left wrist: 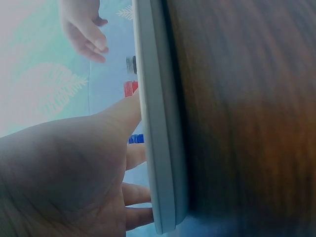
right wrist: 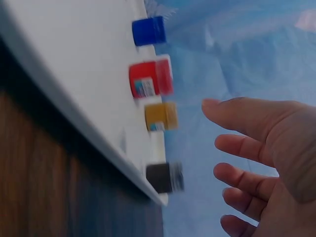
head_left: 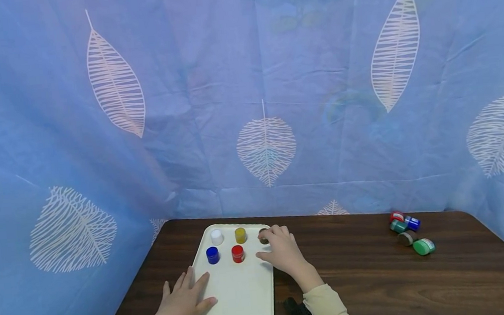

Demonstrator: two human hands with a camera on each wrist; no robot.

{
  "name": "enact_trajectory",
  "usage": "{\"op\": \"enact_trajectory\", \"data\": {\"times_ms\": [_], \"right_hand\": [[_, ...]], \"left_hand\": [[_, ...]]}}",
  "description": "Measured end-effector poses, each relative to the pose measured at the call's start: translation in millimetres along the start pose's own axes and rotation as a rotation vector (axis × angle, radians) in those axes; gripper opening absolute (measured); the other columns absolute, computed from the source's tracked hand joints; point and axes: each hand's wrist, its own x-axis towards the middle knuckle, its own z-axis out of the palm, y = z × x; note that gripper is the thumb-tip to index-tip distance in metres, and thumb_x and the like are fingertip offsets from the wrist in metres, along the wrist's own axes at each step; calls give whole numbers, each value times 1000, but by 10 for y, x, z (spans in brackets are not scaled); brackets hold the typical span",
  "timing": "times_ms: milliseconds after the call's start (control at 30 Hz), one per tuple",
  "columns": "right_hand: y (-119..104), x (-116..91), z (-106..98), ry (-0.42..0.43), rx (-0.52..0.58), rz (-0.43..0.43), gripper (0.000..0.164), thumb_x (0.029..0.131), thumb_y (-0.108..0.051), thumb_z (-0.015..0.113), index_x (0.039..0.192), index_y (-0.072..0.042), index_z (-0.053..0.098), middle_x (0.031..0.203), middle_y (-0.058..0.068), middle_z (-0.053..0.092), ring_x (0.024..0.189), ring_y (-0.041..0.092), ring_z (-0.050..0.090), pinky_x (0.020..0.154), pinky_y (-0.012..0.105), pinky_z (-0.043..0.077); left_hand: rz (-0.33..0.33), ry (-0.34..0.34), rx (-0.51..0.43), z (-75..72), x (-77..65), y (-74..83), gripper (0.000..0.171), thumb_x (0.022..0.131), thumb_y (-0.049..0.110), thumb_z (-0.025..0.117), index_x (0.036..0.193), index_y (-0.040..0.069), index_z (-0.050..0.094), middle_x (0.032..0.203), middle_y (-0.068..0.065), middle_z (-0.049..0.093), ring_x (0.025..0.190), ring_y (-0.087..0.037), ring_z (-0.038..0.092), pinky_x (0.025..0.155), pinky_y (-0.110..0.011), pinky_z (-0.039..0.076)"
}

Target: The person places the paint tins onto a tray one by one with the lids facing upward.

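A white rectangular tray [head_left: 238,304] carries small paint jars: a white jar [head_left: 216,237], a yellow jar [head_left: 240,235], a blue jar [head_left: 213,255], a red jar [head_left: 238,254] and a dark jar [head_left: 264,237] near its far right corner. My left hand [head_left: 181,302] rests with spread fingers on the tray's left side. Over the tray's right edge hovers my right hand [head_left: 283,251], its fingers loosely bent and holding nothing. It overlaps the dark jar in the head view, but the right wrist view shows a gap between the fingers and that dark jar [right wrist: 159,178].
Several more jars lie on the brown wooden table [head_left: 351,269] at the right, among them a light green jar [head_left: 424,246] and a brown jar [head_left: 407,237]. A black object [head_left: 296,309] is beside the right sleeve. Blue leaf-patterned cloth [head_left: 216,155] hangs behind the table.
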Motion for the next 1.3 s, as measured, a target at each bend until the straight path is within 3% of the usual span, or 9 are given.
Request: {"op": "enact_trajectory", "data": {"times_ms": [433, 867, 1300], "right_hand": [[362, -131, -335, 85, 42, 114, 40, 84, -30, 76, 120, -14, 66, 122, 12, 58, 117, 35, 46, 97, 60, 38], [1010, -307, -752, 143, 92, 313, 45, 89, -30, 71, 127, -7, 60, 135, 25, 49, 125, 47, 35, 101, 68, 28], [1646, -678, -1136, 207, 129, 503, 53, 94, -35, 64, 133, 0, 52, 142, 32, 37, 129, 53, 25, 101, 69, 23]], "left_hand": [[8, -1, -3, -5, -13, -13, 77, 86, 63, 58, 143, 13, 47, 154, -33, 26, 139, -54, 29, 104, -81, 9], [10, -11, 8, 2, 3, 0, 78, 86, 64, 57, 144, 14, 47, 155, -33, 25, 139, -54, 28, 104, -81, 9], [17, -13, 2, 9, 5, -13, 78, 86, 65, 57, 144, 13, 46, 155, -33, 24, 139, -54, 29, 104, -82, 9]]}}
